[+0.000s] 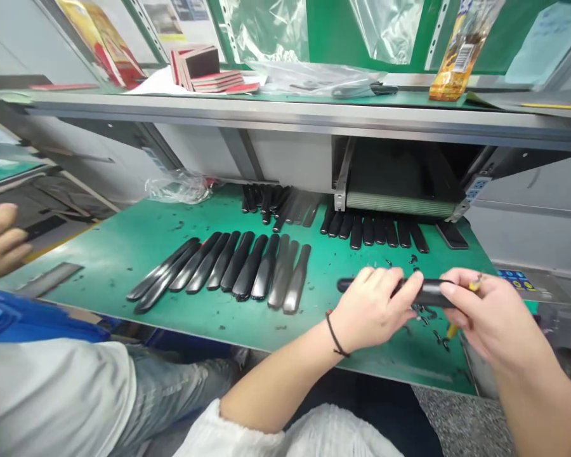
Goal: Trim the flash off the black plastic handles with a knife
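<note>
My left hand (375, 304), with a dark band at its wrist, is closed around a long black shoehorn-shaped piece (431, 293) held level above the table's right side. At the piece's right end is my right hand (490, 311), its thumb pressed near that end. A slim yellow tool (452, 331) passes through the right hand's curled fingers; its working end is hidden. Small curled black shavings (426, 312) lie below. To the left, a row of glossy black shoehorn-shaped pieces (240, 263) is spread on the green table (109, 254).
More black pieces (380, 231) line up before a conveyor belt (400, 171), beside a phone (452, 235). Another pile (266, 198) lies farther back. Overhead, a metal-edged shelf (285, 117) carries red-edged pads and plastic bags. Another person's hand (2, 244) shows at far left.
</note>
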`<act>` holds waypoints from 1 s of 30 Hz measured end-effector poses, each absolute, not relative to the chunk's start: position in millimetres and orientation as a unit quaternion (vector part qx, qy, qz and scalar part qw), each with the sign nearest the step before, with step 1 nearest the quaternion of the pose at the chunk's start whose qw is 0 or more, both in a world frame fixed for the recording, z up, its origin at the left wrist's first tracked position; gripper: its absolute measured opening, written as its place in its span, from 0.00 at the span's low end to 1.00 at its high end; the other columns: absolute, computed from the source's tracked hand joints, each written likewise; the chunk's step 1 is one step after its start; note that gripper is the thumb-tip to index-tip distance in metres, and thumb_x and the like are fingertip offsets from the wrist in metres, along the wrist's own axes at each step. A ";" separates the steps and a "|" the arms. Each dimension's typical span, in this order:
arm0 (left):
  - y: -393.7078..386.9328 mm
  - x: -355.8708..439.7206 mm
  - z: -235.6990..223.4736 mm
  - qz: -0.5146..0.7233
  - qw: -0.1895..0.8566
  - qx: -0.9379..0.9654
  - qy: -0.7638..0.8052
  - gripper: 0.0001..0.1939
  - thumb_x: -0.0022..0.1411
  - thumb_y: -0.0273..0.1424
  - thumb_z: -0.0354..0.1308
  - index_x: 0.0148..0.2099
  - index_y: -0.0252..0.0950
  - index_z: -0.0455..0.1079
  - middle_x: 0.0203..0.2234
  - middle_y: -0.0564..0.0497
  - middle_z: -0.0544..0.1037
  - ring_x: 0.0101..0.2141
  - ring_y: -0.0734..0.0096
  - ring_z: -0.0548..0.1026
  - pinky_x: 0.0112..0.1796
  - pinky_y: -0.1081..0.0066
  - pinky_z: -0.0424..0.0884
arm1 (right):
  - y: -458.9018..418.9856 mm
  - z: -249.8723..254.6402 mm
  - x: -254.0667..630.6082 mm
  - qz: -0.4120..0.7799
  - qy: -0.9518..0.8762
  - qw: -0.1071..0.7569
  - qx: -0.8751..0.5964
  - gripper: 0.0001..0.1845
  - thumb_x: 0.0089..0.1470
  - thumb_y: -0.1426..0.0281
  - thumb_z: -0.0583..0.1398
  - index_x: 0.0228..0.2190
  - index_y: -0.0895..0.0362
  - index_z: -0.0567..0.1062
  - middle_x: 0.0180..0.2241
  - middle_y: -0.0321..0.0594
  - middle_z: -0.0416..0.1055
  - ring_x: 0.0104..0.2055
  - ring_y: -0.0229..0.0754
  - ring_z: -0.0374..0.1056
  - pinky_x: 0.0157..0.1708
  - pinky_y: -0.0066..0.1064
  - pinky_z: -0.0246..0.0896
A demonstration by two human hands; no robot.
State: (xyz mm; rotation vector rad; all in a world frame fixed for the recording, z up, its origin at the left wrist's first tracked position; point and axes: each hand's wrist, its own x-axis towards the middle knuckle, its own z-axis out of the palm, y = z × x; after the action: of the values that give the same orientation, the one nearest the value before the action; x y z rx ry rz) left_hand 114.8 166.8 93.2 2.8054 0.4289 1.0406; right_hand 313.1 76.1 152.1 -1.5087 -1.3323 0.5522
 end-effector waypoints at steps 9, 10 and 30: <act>61.8 112.9 73.2 0.323 0.790 0.487 0.186 0.27 0.71 0.53 0.51 0.55 0.34 0.73 0.27 0.50 0.75 0.15 0.75 0.68 0.17 0.73 0.64 | -14.2 89.3 253.7 0.101 -0.678 0.487 -0.541 0.08 0.58 0.66 0.68 0.41 0.52 0.81 0.32 0.37 0.73 0.32 0.39 0.71 0.32 0.32 0.69; 53.0 113.1 71.4 0.329 0.796 0.473 0.187 0.26 0.70 0.52 0.54 0.53 0.34 0.74 0.24 0.51 0.74 0.15 0.75 0.69 0.17 0.73 0.65 | -18.8 83.5 249.5 0.100 -0.674 0.492 -0.542 0.06 0.59 0.67 0.67 0.40 0.51 0.81 0.32 0.37 0.73 0.31 0.38 0.71 0.34 0.33 0.70; 60.0 108.9 73.5 0.518 0.790 0.084 0.316 0.21 0.79 0.39 0.38 0.44 0.32 0.68 0.25 0.55 0.66 0.16 0.82 0.60 0.19 0.77 0.56 | -90.5 32.6 216.8 -0.027 -0.768 0.420 -0.483 0.15 0.57 0.79 0.64 0.45 0.52 0.75 0.33 0.38 0.79 0.34 0.41 0.75 0.34 0.33 0.69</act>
State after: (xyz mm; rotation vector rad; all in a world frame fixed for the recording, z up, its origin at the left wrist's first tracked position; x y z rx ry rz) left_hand 108.9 60.0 73.5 0.1800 0.6813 1.1143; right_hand 216.8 -90.5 32.6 -1.2095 -1.9245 -0.0684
